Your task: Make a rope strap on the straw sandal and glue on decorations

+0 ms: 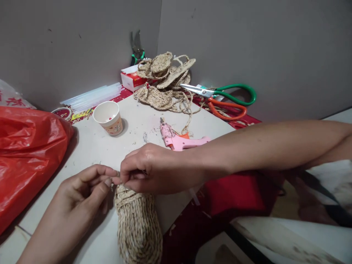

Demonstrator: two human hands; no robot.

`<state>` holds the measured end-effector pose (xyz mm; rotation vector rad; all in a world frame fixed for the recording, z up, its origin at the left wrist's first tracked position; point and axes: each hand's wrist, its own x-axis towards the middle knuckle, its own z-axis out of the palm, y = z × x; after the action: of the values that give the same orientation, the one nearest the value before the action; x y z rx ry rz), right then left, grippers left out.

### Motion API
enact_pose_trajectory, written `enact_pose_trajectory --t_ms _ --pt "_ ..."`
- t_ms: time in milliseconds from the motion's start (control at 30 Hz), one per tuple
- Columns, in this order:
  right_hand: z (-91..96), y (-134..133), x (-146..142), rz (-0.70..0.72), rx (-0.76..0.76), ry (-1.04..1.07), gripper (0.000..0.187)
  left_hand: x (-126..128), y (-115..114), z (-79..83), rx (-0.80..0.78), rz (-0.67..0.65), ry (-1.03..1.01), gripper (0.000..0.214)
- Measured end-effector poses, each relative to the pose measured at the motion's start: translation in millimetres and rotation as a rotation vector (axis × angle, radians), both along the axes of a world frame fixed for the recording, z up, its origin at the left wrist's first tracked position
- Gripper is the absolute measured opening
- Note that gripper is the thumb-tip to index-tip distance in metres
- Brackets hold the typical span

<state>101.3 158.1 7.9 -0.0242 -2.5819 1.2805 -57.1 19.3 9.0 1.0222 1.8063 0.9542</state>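
A careless tug could loosen the braided straw piece (139, 225) at the bottom centre of the frame, where left hand (82, 196) and right hand (154, 168) meet at its top edge. Each grip looks drawn in at the fingertips; I can't tell what either pinches. The right forearm (253, 150) might knock the smooth pink glue gun (176, 139) on the table (88, 146). The straw's coarse, ridged rows curve round an oval end.
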Motion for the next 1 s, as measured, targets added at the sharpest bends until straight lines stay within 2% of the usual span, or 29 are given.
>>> enact_pose_trajectory --t_ms 67,233,300,433,567,700,833,933,1000 --pt "-1.6 -1 -1 0.012 0.036 0.013 0.012 0 -3 -4.6 -0.044 -0.070 -0.098 0.032" --pt "-3.5 -1 2 0.012 0.035 0.061 0.007 -2 -6 -10.7 -0.078 -0.218 -0.183 0.030" --pt "-3.5 0 4 0.009 0.012 0.087 0.006 -3 -5 -9.4 -0.094 -0.194 -0.221 0.033" --pt "-3.4 1 10 -0.054 -0.095 0.120 0.006 -2 -1 -1.8 -0.053 -0.050 -0.247 0.032" --pt "-3.0 3 13 -0.058 -0.155 0.162 0.012 3 0 3.2 -0.046 -0.116 -0.277 0.034" --pt "-0.7 3 13 0.002 -0.065 0.233 0.010 10 -1 1.6 -0.053 -0.138 -0.393 0.032" --pt "2.1 0 13 0.040 0.002 0.248 0.007 13 -1 3.0 -0.016 -0.089 -0.422 0.031" --pt "4.7 1 15 0.049 -0.061 0.215 0.012 10 -2 5.4 -0.006 -0.066 -0.393 0.029" --pt "6.9 3 17 0.002 -0.115 0.204 0.017 8 -2 6.1 -0.010 -0.063 -0.378 0.028"
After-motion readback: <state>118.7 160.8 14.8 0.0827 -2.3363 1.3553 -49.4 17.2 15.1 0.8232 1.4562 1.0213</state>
